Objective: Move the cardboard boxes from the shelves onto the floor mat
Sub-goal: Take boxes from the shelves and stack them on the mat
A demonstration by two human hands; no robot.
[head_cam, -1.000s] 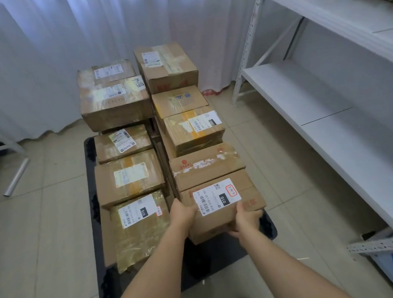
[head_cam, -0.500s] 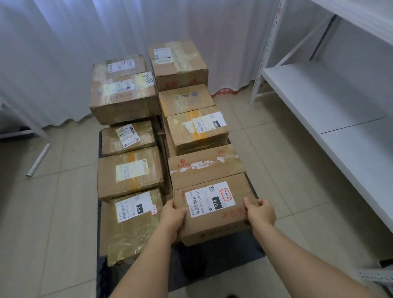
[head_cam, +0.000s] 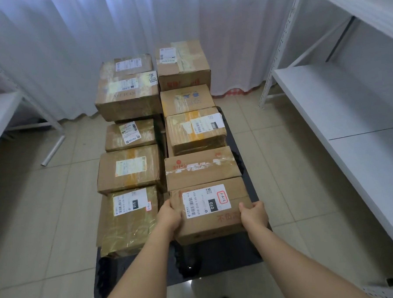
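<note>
Presently, the left hand (head_cam: 169,215) and right hand (head_cam: 253,214) clasp opposite side faces of the nearest cardboard box (head_cam: 211,210), fingers curled over its edges, at the near end of the right-hand row on the dark floor mat (head_cam: 219,261). The box looks rigid, taped, probably moderately light; glossy tape may be slippery, so holding at the lower side edges seems safest. The white shelves (head_cam: 348,109) stand alongside.
</note>
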